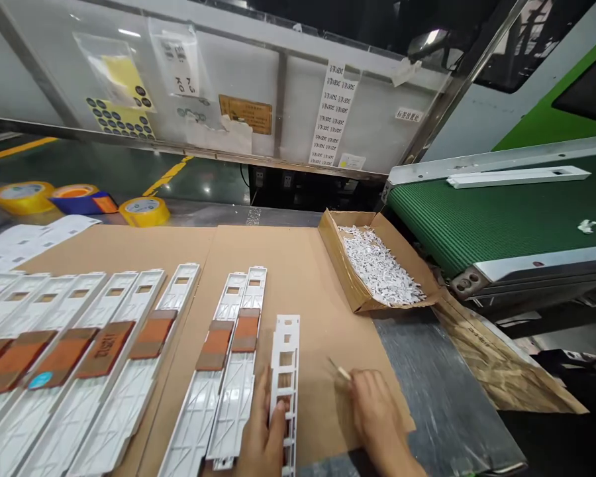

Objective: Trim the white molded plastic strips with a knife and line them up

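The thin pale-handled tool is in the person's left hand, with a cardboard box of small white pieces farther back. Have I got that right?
Not quite: the head view shows the thin pale-handled tool in the person's right hand; the left hand holds a white plastic strip. The cardboard box of small white pieces is indeed farther back.

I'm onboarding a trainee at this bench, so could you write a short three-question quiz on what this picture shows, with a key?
1. Which hand holds the thin tool?

2. Which of these lies on the green conveyor belt?
A) a tape roll
B) a long white part
C) an orange-brown block

3. True or false: the left hand touches a white slotted part.

Key: 1, the right hand; 2, B; 3, true.
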The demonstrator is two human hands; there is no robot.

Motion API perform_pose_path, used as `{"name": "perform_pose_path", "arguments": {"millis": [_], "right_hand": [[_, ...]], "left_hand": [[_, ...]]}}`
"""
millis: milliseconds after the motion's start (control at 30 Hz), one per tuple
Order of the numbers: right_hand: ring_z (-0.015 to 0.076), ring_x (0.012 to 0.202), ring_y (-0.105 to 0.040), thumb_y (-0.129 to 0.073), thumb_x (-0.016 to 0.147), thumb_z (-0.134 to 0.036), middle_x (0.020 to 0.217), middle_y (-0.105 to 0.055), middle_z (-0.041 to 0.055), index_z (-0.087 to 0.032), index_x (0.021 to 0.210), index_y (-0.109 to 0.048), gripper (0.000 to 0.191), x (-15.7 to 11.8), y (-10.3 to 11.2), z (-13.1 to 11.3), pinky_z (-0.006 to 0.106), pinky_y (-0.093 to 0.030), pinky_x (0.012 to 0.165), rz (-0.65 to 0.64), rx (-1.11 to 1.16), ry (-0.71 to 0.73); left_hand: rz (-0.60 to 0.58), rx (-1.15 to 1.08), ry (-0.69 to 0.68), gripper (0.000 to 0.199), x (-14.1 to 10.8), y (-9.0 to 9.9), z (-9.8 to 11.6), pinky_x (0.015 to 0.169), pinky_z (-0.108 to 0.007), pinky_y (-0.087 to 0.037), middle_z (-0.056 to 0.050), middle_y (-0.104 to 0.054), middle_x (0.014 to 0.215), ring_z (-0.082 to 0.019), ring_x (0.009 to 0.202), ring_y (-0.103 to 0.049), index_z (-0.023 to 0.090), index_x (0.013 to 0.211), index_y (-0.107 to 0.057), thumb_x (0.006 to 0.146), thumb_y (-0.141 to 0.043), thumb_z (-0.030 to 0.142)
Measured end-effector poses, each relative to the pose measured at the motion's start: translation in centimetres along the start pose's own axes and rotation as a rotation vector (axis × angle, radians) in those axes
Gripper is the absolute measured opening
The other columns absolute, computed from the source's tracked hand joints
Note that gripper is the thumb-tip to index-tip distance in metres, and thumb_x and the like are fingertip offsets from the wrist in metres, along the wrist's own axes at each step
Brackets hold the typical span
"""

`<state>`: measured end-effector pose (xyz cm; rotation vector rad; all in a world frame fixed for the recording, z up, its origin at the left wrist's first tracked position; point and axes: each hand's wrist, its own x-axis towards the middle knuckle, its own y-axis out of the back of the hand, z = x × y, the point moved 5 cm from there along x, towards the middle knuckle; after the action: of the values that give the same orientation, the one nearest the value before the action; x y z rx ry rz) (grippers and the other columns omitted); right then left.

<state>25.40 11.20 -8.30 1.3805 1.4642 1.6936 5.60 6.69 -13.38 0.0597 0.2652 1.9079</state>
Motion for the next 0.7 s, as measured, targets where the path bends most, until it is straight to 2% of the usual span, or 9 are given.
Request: {"name": "perform_pose_path", "arguments": {"millis": [67,133,233,333,433,500,700], "right_hand": [[0.0202,0.074,-0.059,-0.03,0.095,-0.021,0.081,-0.061,0.0083,-0.016,0.103,-0.049,0.021,-0.2,1.1,1.4,0.031,-0.049,0.062,0.017,-0.01,-0.094],[0.0193,0.082,-0.063,-0.03,0.097,-0.025,0.092,-0.063,0.0101,-0.016,0.113,-0.046,0.025,-0.4,1.9,2.2,0.029,-0.052,0.066,-0.001,0.028,-0.178],[0.0162,0.089,-0.065,-0.031,0.097,-0.029,0.102,-0.064,0.0071,-0.021,0.119,-0.045,0.027,-0.8,1.8,2.0,0.024,-0.053,0.066,-0.093,0.161,-0.252],[0.0149,0.083,-0.067,-0.037,0.095,-0.031,0.099,-0.064,0.0053,-0.024,0.119,-0.046,0.027,-0.7,1.1,1.0,0.021,-0.053,0.063,-0.176,0.267,-0.237],[0.0146,0.081,-0.067,-0.037,0.095,-0.028,0.095,-0.064,0.0053,-0.023,0.117,-0.049,0.025,0.0,0.4,0.2,0.02,-0.053,0.066,-0.228,0.361,-0.17],[0.0151,0.083,-0.067,-0.034,0.096,-0.025,0.095,-0.064,0.0064,-0.022,0.12,-0.048,0.028,0.6,0.2,-0.1,0.021,-0.053,0.068,-0.253,0.38,-0.112],[0.0182,0.074,-0.066,-0.033,0.096,-0.029,0.087,-0.066,0.0067,-0.022,0.119,-0.051,0.031,2.7,0.3,-1.4,0.024,-0.051,0.056,-0.276,0.128,0.017]], "left_hand": [[0.003,0.178,-0.124,0.049,-0.5,-0.6,-0.1,0.104,-0.041,-0.036,-0.014,-0.047,0.135,-0.021,0.129,-0.039,0.019,0.14,-0.027,0.093,-0.032,0.026],[-0.026,0.344,-0.263,0.054,-1.0,-1.5,0.4,0.1,-0.042,-0.041,-0.014,-0.049,0.132,-0.022,0.125,-0.043,0.021,0.143,-0.023,0.09,-0.035,0.019],[0.009,0.639,-0.44,0.067,-1.7,-2.4,1.7,0.089,-0.042,-0.047,-0.016,-0.051,0.128,-0.026,0.117,-0.049,0.022,0.145,-0.016,0.083,-0.038,0.007],[0.047,0.905,-0.506,0.075,-1.8,-2.8,2.7,0.087,-0.045,-0.04,-0.012,-0.048,0.135,-0.03,0.123,-0.042,0.023,0.145,-0.016,0.077,-0.039,0.001],[-0.097,0.951,-0.638,0.066,-1.5,-3.3,3.4,0.092,-0.041,-0.033,-0.003,-0.044,0.141,-0.022,0.13,-0.034,0.02,0.14,-0.033,0.075,-0.039,0.007],[-0.146,0.954,-0.69,0.058,-1.3,-3.2,3.4,0.092,-0.036,-0.031,-0.002,-0.046,0.139,-0.017,0.129,-0.035,0.017,0.132,-0.045,0.075,-0.039,0.011],[-0.069,0.951,-0.726,0.036,-1.9,-2.7,2.7,0.078,-0.031,-0.036,-0.003,-0.06,0.125,-0.015,0.112,-0.05,0.019,0.111,-0.062,0.081,-0.041,0.022]]}}
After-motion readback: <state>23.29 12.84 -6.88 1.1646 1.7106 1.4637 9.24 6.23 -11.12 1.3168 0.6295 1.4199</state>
